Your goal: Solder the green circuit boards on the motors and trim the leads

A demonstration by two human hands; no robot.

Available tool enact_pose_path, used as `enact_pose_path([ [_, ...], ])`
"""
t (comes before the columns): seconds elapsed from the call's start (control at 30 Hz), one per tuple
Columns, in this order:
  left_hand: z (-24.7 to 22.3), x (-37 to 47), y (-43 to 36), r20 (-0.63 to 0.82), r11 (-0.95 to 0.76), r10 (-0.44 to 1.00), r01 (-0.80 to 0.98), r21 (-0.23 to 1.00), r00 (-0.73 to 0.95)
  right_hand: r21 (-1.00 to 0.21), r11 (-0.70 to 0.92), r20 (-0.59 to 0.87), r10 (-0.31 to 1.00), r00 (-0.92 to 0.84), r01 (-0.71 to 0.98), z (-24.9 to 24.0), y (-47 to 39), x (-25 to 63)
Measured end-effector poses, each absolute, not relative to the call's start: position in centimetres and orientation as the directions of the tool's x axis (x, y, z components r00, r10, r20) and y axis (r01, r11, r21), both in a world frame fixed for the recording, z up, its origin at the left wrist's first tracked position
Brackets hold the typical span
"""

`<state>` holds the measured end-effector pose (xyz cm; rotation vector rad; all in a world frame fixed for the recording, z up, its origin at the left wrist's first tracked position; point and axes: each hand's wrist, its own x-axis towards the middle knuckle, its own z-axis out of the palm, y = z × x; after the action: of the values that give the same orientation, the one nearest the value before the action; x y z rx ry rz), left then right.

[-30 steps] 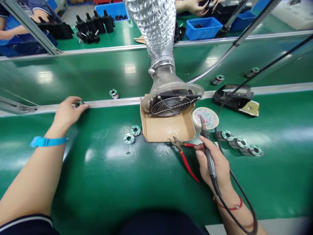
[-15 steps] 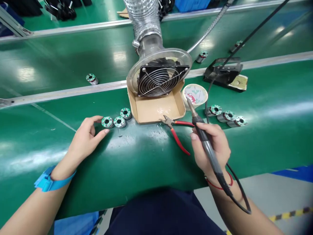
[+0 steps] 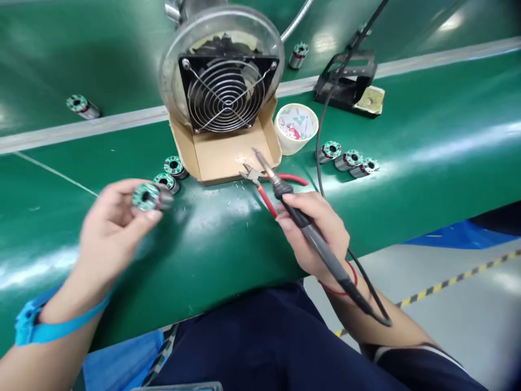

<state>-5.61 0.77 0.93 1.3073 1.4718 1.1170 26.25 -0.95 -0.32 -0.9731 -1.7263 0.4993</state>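
Between the thumb and fingers of my left hand (image 3: 112, 222) is a small motor (image 3: 147, 196), a metal cylinder with a green ring-shaped circuit board on its end. It is raised off the table and tilted, a little blurred. My right hand (image 3: 315, 231) grips a soldering iron (image 3: 313, 233) like a pen. The iron's bare tip points up and left, over the front of a cardboard tray (image 3: 220, 176). Under the iron lie red-handled cutters (image 3: 266, 198), jaws against the tray's front edge. Two more motors (image 3: 166, 183) stand just beyond my left hand.
A fume extractor fan (image 3: 228, 100) stands behind the tray. Right of it are a tape roll (image 3: 296, 130), several motors (image 3: 349, 159) and an iron stand (image 3: 345, 87) with a sponge. The iron's cord (image 3: 321, 141) crosses the table. Wire clippings lie before the tray.
My left hand has taken hold of the nearest motor and lifted it off the table toward me. The iron's tip has come over the tray and cutters. The camera view has shifted.
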Motion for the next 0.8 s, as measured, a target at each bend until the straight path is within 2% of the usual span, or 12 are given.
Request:
enact_pose_path([
  [0.1, 1.8, -3.1, -0.7, -0.155, 0.106, 0.972, 0.262, 0.959, 0.175, -0.83, 0.517, 0.488, 0.855, -0.177, 0.208, 0.8, -0.9, 25.3],
  [0.27, 2.8, -0.2, -1.2, -0.2, 0.075, 0.901, 0.314, 0.946, 0.385, -0.914, 0.382, 0.327, 0.894, -0.308, 0.139, 3.6, 0.4, 24.0],
  [0.43, 2.9, 0.4, -1.2, -0.141, -0.03, 0.885, 0.356, 0.934, 0.445, -0.97, 0.213, 0.138, 0.879, -0.456, 0.119, 4.4, 1.6, 23.6],
  [0.63, 2.5, 0.2, -1.5, 0.012, -0.234, 0.877, 0.405, 0.884, 0.481, -0.995, 0.097, 0.065, 0.853, -0.518, 0.035, 4.3, 2.1, 23.1],
  [0.8, 2.6, 0.2, -1.6, 0.099, -0.352, 0.856, 0.432, 0.83, 0.507, -0.994, 0.072, 0.019, 0.854, -0.519, 0.082, 4.5, 2.2, 22.8],
])
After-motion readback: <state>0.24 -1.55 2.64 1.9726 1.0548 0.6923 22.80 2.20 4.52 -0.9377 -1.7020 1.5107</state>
